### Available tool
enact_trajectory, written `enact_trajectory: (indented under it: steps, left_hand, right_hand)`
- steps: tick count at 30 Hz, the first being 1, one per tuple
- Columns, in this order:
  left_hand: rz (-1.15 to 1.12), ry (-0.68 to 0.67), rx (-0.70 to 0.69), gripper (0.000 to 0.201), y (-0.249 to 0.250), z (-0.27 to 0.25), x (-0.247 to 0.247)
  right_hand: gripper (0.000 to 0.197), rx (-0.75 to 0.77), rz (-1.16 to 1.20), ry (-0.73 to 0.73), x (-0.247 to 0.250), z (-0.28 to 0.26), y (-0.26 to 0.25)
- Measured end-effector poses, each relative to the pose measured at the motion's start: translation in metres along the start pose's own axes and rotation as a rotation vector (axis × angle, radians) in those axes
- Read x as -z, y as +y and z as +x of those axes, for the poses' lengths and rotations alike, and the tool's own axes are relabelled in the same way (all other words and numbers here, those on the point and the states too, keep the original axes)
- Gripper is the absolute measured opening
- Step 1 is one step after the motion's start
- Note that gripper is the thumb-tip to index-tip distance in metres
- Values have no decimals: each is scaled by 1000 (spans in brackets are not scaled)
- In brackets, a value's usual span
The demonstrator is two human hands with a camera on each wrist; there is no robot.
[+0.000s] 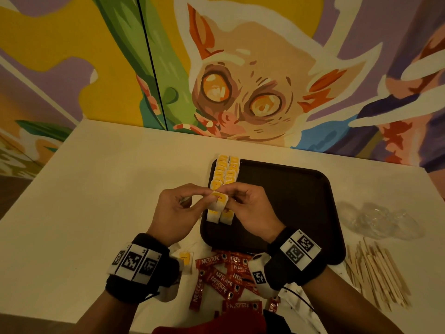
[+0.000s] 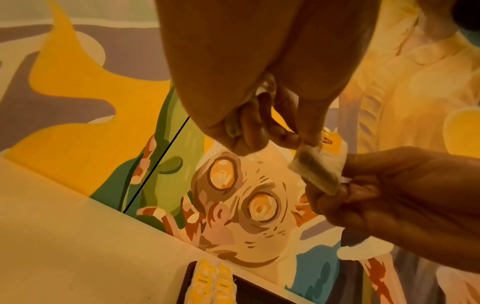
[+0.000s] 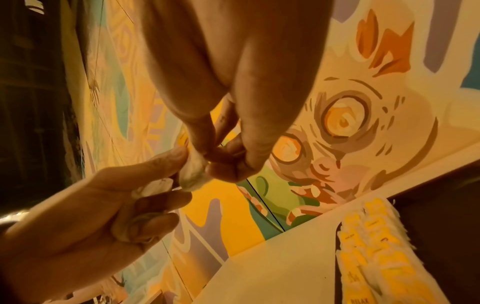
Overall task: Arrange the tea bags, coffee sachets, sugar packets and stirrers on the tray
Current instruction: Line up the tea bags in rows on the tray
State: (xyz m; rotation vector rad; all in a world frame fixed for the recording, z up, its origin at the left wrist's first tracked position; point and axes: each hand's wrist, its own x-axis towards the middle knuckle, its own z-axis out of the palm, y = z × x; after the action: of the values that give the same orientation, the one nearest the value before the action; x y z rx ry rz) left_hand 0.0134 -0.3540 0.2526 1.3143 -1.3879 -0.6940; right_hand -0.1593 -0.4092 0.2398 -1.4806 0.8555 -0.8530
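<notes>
Left hand pinches the tea bag with spare bags curled in its palm; right hand pinches the other edge, over the tray at 9 o'clock. Flatten that soft papery pouch, then lay it overlapping the rows. Glossy sachets at 6, wooden stirrers at 4.

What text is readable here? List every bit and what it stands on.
"NESCAFE CLASSIC": red coffee sachets on the table, near the tray.
"RELAX": yellow tag of a tea bag in the tray's rows.
Red logo on the held tea bag: too blurred.
Wristband markers: patterns, no words.
</notes>
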Motion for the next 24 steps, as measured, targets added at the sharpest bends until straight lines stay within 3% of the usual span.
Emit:
enact_trajectory:
  steps: [9,15,19,24]
  left_hand:
    - [87,166,112,7,-10,-4,-5]
    - [98,123,188,7,-21,-8,-6]
    - [101,135,304,5,-34,-12,-3]
    - [59,155,425,7,-39,-15,-1]
  right_hand:
    - [15,-92,-65,-41,-5,-3,1]
    - [11,-86,-155,36,-10,2,24]
    - [4,-171,-230,25,-11,6,48]
    - [9,-376,-375,14,-13,7,80]
